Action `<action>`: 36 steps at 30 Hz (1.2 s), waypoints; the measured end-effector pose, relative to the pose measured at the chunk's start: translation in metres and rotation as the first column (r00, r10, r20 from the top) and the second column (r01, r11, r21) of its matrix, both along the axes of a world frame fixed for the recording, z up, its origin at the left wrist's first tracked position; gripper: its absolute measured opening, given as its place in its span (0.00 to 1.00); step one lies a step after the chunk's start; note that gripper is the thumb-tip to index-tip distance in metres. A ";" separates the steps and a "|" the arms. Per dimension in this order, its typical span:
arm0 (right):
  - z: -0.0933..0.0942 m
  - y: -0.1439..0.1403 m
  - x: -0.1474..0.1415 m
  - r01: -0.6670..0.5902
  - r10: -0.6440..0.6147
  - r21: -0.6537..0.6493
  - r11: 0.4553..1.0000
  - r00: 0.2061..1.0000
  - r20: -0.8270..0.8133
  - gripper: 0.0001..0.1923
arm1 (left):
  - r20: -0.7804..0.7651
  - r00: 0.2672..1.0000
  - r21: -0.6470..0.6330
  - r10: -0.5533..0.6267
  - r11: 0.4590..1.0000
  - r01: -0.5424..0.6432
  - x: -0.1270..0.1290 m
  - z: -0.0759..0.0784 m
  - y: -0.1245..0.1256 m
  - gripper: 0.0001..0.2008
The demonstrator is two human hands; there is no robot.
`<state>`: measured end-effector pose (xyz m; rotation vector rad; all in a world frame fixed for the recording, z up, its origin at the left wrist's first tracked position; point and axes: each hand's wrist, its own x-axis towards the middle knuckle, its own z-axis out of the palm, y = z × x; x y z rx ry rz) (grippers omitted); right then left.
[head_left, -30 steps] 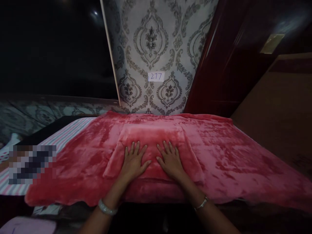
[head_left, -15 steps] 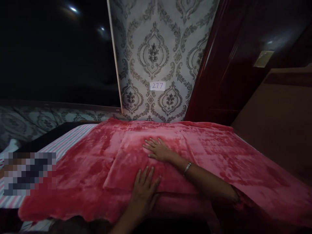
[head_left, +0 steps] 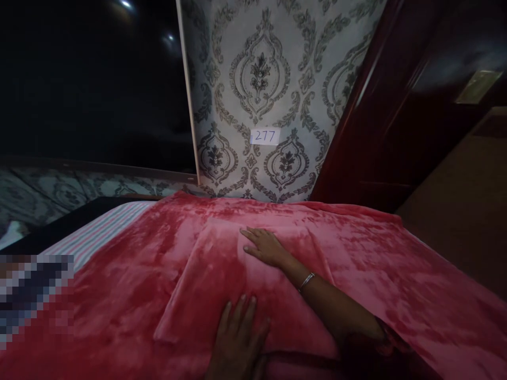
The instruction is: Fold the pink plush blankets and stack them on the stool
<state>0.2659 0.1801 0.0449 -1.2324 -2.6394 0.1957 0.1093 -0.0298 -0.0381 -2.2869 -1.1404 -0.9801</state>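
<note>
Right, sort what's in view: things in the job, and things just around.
In the job:
- folded red cloth, beneath both hands
- left hand, near edge
- right hand, farther in
- red plush spread, under the folded cloth

Just around:
- striped cloth
- dark screen
- "277" label on the patterned wall

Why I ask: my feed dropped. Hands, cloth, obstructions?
Left hand, right hand open on folded plush cloth. Cloth lies atop red plush blanket. Right forearm crosses cloth's right side.

Dim light leaves the left hand shadowy, two glints dot the far-left screen, sheen streaks the right-hand panel, and pixelation (coarse, blocky) blots the near left.
</note>
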 end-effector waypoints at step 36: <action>0.008 0.021 -0.088 -0.193 0.193 -0.098 0.976 0.981 -0.012 0.34 | -0.064 0.955 0.044 0.290 0.957 -0.288 -0.053 -0.022 -0.003 0.30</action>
